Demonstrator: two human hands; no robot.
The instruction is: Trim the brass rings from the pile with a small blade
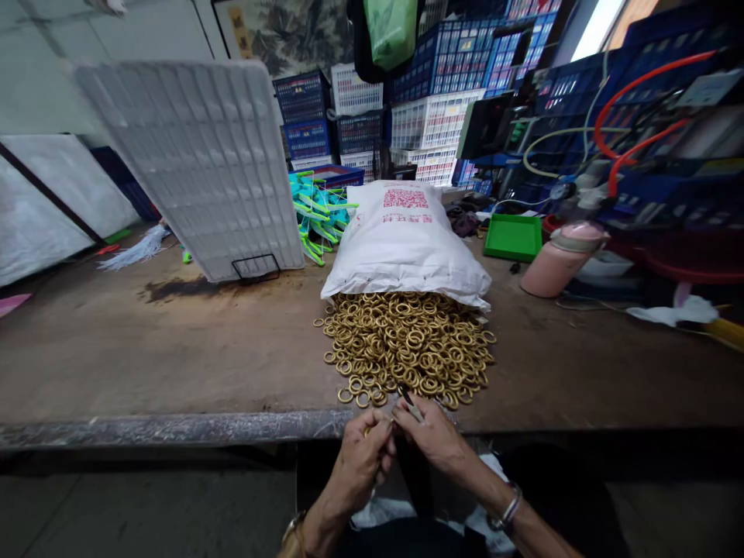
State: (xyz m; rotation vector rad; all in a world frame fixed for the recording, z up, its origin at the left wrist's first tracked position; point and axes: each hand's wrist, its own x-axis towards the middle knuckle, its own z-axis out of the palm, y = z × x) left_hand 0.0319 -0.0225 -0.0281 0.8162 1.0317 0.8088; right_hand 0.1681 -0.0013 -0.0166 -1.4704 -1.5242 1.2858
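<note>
My left hand [363,457] is closed in a pinch just off the table's front edge. A bit of gold shows between its fingers, a ring [367,431] mostly hidden by them. Close beside it, my right hand [435,440] is shut on a small slim tool [414,411] with a grey body and a dark, pointed end, perhaps a small knife. The fingertips of both hands almost meet. Right behind them lies a heap of gold-coloured rings [407,341], spilling from the mouth of a white woven sack [401,248] with red print.
A pale ribbed panel [191,163] stands upright in a wire holder on the table [174,349]. Teal and lime-green pieces [319,213] lie behind the sack. To the right are a green tray [512,237] and a pink bottle [561,260]. Stacked crates [435,120] fill the back.
</note>
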